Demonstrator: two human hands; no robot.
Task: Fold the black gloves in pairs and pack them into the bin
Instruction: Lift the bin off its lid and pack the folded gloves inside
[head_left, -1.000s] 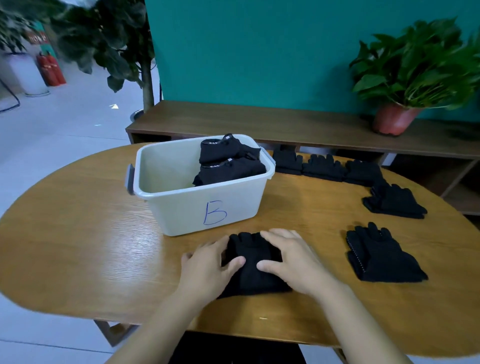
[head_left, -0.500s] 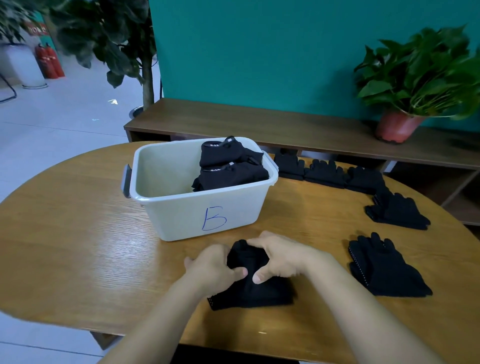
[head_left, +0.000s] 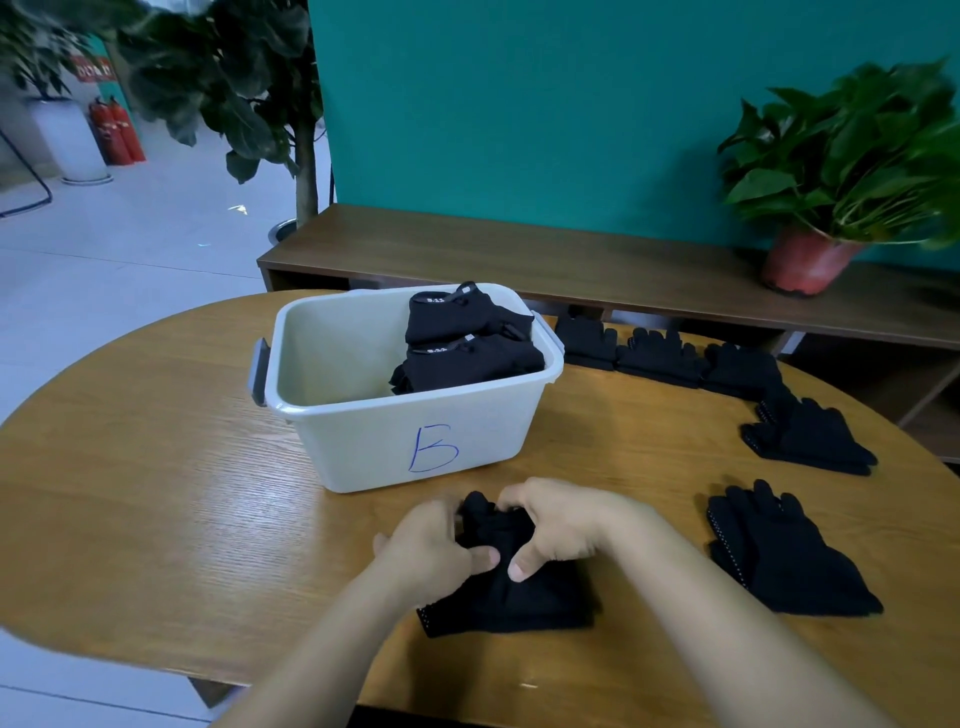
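Head view: the glove pair (head_left: 519, 597) lies near the near edge of the counter (head_left: 156, 493), just in front of the bin (head_left: 363, 447). The left hand (head_left: 434, 553) and right hand (head_left: 558, 525) both grasp its far end, fingers (head_left: 519, 493) curled over the fabric, thumbs pressed on top. Folded gloves (head_left: 467, 353) fill the bin's right side.

An office-like interior: the round wooden table (head_left: 130, 467) under the left hand (head_left: 426, 551) and right hand (head_left: 561, 519) stands before a teal partition wall (head_left: 519, 130) and a low wooden shelf unit (head_left: 519, 260). A potted plant (head_left: 841, 166) sits beyond the right hand; beyond the left hand, an indoor tree (head_left: 234, 78), pale tiled floor (head_left: 130, 260) and red fire extinguishers (head_left: 117, 135).
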